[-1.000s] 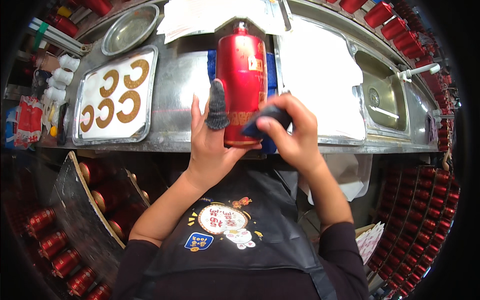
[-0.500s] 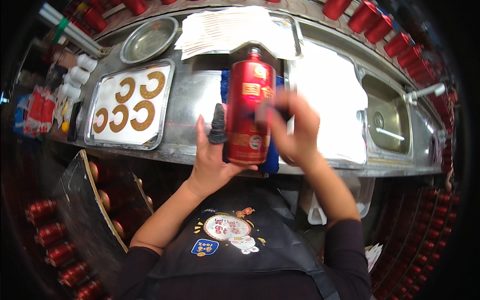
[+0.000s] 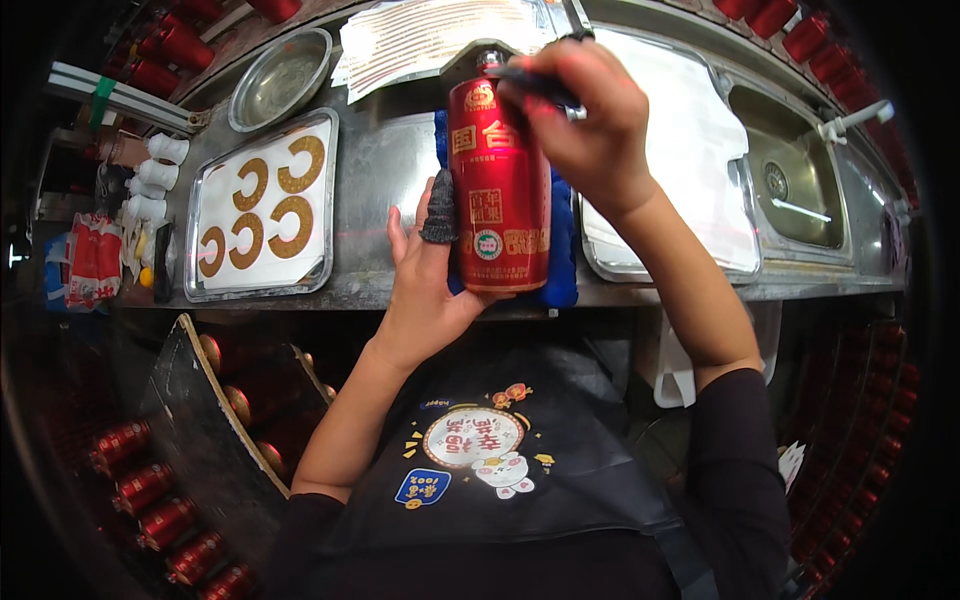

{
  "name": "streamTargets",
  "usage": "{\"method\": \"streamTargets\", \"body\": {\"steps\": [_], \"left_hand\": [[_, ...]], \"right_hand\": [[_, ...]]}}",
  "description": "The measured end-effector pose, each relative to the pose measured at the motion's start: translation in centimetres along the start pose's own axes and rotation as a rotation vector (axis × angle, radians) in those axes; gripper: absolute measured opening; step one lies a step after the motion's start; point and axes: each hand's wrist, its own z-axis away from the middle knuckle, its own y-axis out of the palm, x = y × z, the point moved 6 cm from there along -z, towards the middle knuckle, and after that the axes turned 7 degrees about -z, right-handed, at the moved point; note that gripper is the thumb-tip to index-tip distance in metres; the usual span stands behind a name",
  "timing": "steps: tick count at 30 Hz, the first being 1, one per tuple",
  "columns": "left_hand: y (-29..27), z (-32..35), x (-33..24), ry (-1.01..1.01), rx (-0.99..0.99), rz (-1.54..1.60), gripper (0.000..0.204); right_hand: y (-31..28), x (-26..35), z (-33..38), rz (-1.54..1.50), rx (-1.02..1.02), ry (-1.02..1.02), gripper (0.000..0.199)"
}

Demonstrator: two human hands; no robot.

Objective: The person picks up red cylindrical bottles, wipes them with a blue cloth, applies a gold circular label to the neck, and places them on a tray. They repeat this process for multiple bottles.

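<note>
Think of the bottle as the middle of a clock. Closest to me, at 6 o'clock, is my black apron point(image 3: 580, 490). Low down between 7 and 8 are more red bottles point(image 3: 165, 522). It is dark there, so I can't see how they sit.

My left hand point(image 3: 425, 295) is at 7 o'clock, holding the low end of the red bottle point(image 3: 500, 190). One finger, in a dark knit finger cover point(image 3: 440, 212), lies along its side. My thumb is by the bottom, I think so it can't roll or slide to me. What my thumb does underneath is hidden.

The bottle points its neck to 12, over a blue cloth point(image 3: 565, 250). Maybe the cloth is there to stop scratches. The bottle hides most of it.

My right hand point(image 3: 605, 130), at 1 o'clock, pinches a dark cloth point(image 3: 540, 86) by the neck. It is blurry, and I can't tell if the cloth touches. My arm comes round the side, perhaps to keep off the bottle's front.

At 9 o'clock, a metal tray point(image 3: 335, 180) holds gold C-shaped pieces point(image 3: 306, 222), laid apart, maybe so they don't stick. White paper point(image 3: 690, 160) at 3 o'clock is too bright to read. Farther out are a metal bowl point(image 3: 276, 85) at 10 and a sink point(image 3: 765, 135) at 3.
</note>
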Motion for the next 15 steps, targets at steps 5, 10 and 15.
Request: {"method": "streamTargets", "body": {"steps": [5,10,15], "left_hand": [[-0.4,-0.3,-0.3,-0.008,-0.105,0.168,0.08],[-0.7,-0.3,-1.0,-0.028,-0.063,0.09,0.099],[-1.1,-0.2,-2.4,0.036,-0.216,-0.027,0.108]], "right_hand": [[-0.3,6.6,11.5,-0.079,0.248,-0.171,0.024],[-2.2,0.5,17.4,-0.403,-0.321,0.967,0.014],[-2.7,4.9,12.0,-0.16,-0.221,0.419,0.018]]}}
